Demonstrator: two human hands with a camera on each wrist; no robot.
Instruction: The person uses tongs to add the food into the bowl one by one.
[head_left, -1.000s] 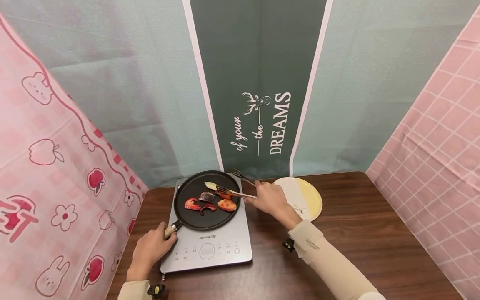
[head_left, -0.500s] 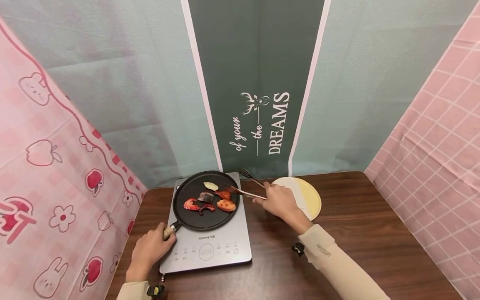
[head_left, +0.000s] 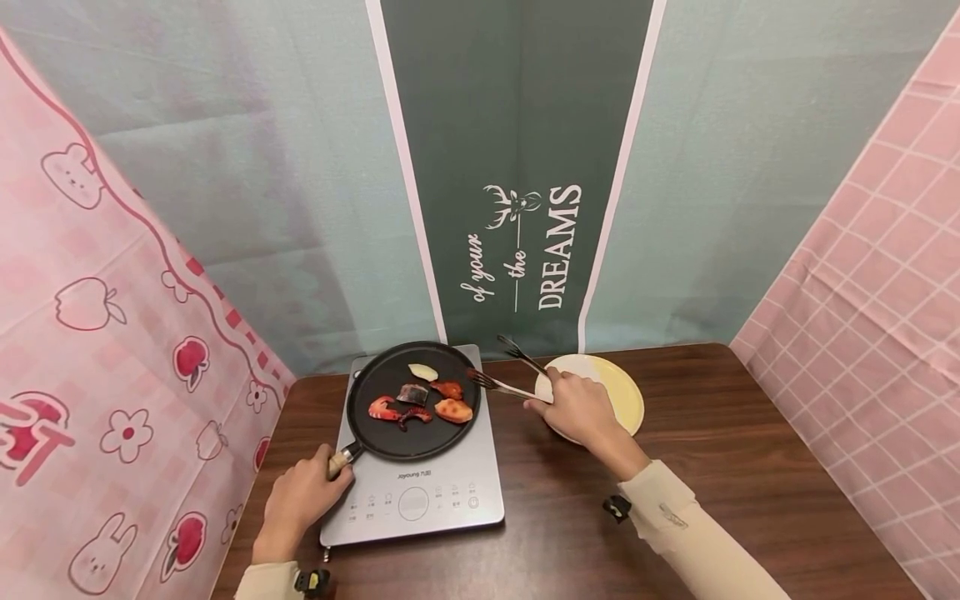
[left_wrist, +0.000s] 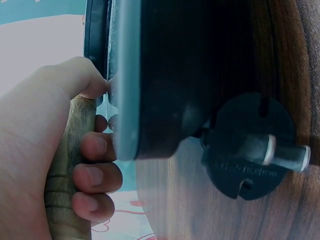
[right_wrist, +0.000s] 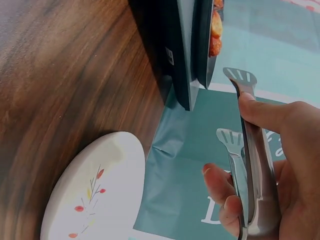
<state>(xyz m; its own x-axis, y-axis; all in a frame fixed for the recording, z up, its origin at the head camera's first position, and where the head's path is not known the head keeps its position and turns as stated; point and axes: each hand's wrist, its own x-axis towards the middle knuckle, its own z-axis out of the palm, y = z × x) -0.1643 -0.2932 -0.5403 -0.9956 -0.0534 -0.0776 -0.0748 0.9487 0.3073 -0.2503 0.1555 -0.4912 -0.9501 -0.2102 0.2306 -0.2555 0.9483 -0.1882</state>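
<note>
My left hand (head_left: 306, 493) grips the wooden handle (left_wrist: 70, 165) of a round black frying pan (head_left: 375, 367), with fingers curled round it in the left wrist view. In the pan lie a shrimp (head_left: 382, 408), a small tentacle piece (head_left: 415, 417), a dark-skinned fish piece (head_left: 412, 394), a pale oval piece (head_left: 422, 372), a reddish-brown piece (head_left: 450, 389) and an orange-brown piece (head_left: 453, 410). My right hand (head_left: 581, 408) holds metal tongs (right_wrist: 257, 175) between thumb and fingers. Their slotted tips stand apart with nothing between them, at the pan's right rim.
Under the pan is a silver induction cooker (head_left: 450, 500) on the dark wooden table (head_left: 720, 467). A white and yellow plate (head_left: 626, 396) stands to its right, partly behind my right hand. Fabric backdrops (head_left: 517, 125) rise behind the table and on both sides.
My right hand has drawn the tongs rightward, away from the pale oval piece and out to the pan's rim, over the plate's left side. The left hand and the food have stayed put.
</note>
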